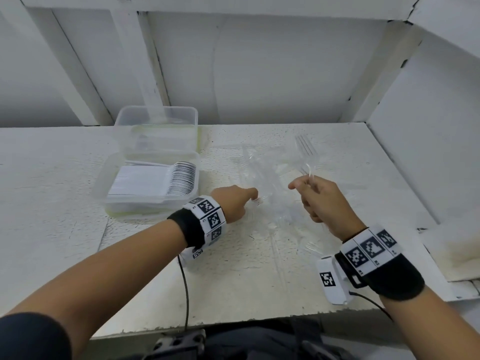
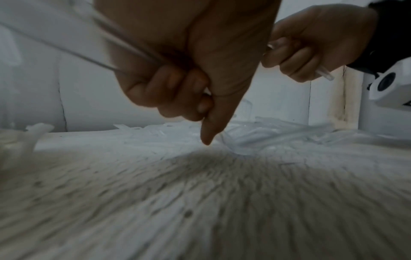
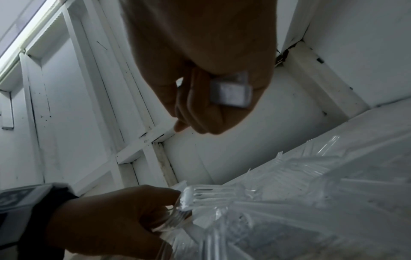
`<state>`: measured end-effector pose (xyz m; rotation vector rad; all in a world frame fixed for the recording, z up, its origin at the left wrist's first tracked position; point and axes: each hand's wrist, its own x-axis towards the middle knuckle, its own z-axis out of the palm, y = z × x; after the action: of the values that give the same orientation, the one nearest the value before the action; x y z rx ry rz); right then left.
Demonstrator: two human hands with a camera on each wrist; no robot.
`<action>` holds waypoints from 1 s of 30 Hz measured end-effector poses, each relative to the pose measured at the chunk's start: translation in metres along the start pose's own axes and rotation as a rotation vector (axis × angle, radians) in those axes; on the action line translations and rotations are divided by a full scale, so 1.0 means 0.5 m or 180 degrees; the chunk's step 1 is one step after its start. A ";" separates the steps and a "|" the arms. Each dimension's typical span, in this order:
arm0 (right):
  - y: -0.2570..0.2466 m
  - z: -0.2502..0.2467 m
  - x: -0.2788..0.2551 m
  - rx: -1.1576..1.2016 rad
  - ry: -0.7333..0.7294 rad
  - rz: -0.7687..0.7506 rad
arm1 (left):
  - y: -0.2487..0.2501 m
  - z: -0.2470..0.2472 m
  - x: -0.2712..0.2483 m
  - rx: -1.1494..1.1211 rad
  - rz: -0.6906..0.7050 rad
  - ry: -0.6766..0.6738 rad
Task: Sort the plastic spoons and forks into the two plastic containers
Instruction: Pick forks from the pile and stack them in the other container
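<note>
Above the pile, right hand [image 1: 320, 201] holds forks [image 1: 306, 152], tines pointing away.

Two clear plastic containers [image 1: 156, 127], one stack of white spoons [image 1: 155, 182] in the nearer one (too many to count), one loose heap of clear forks [image 1: 270, 183], two hands [image 1: 235, 202].
</note>
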<state>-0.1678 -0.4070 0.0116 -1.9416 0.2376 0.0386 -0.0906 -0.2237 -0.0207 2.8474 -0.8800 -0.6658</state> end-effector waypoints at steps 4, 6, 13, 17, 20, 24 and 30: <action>0.010 -0.006 -0.008 -0.0185 -0.0041 -0.0006 | -0.007 0.005 0.002 0.0151 0.0136 0.0159; 0.016 -0.007 -0.011 -0.0296 -0.0024 -0.0058 | -0.014 0.003 -0.004 0.0079 0.0238 0.0284; 0.039 0.001 -0.019 -0.0667 -0.0311 0.0025 | -0.041 0.002 -0.038 0.0090 0.0452 0.0505; 0.045 0.011 -0.015 -0.0806 -0.0404 0.0191 | -0.050 0.016 -0.045 0.0129 0.0498 0.0434; 0.042 0.018 -0.010 -0.0862 -0.0412 0.0175 | -0.058 0.023 -0.049 -0.0014 0.0504 0.0466; 0.034 0.023 -0.005 -0.0812 -0.0292 0.0117 | -0.069 0.018 -0.064 -0.0406 0.0516 0.0753; 0.008 0.050 0.005 -0.1072 -0.0310 0.0153 | -0.088 -0.011 -0.115 -0.1829 -0.0033 0.1306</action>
<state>-0.1641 -0.3858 -0.0017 -2.2615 0.2237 0.2166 -0.1080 -0.1557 -0.0032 2.3380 -0.5035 -0.2538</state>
